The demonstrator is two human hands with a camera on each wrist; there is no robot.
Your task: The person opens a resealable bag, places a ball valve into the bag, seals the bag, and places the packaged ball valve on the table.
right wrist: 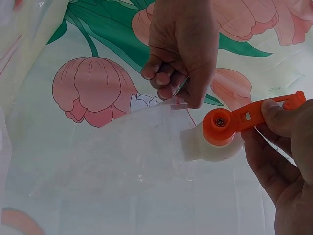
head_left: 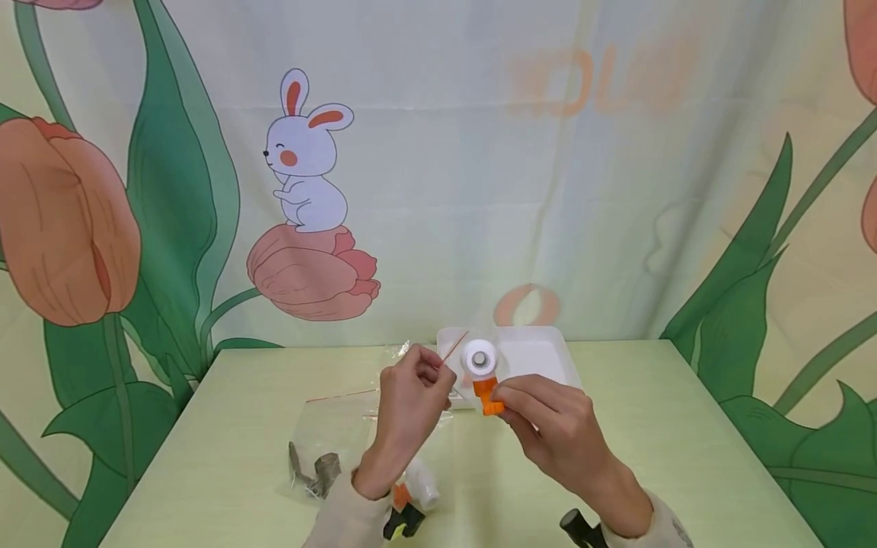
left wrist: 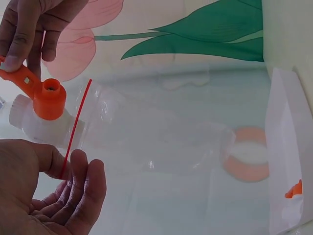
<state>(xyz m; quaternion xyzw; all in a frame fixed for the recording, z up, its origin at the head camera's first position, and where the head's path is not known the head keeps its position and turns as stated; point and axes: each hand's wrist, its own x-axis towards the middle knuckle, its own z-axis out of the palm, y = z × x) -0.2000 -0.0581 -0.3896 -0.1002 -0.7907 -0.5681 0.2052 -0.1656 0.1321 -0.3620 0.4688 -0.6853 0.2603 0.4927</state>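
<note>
Between thumb and fingers, my right hand (head_left: pixel 558 426) grips the orange lever handle (right wrist: pixel 254 115) of a white plastic ball valve (head_left: pixel 479 358). My left hand (head_left: pixel 418 403) pinches the red-striped mouth of a clear zip bag (left wrist: pixel 156 134) between thumb and fingers. The bag hangs in the air, looking flat and see-through. One white end of the valve is right at the bag's mouth and overlaps it in both wrist views. Both hands are raised over the table, close to each other.
A white tray (head_left: pixel 537 335) stands at the table's back edge, with an orange piece (left wrist: pixel 295 190) in it. On the table left of centre lies a clear bag with grey parts (head_left: pixel 327 468). White and orange parts (head_left: pixel 421 483) lie near the left sleeve. A printed curtain (head_left: pixel 438 190) hangs behind.
</note>
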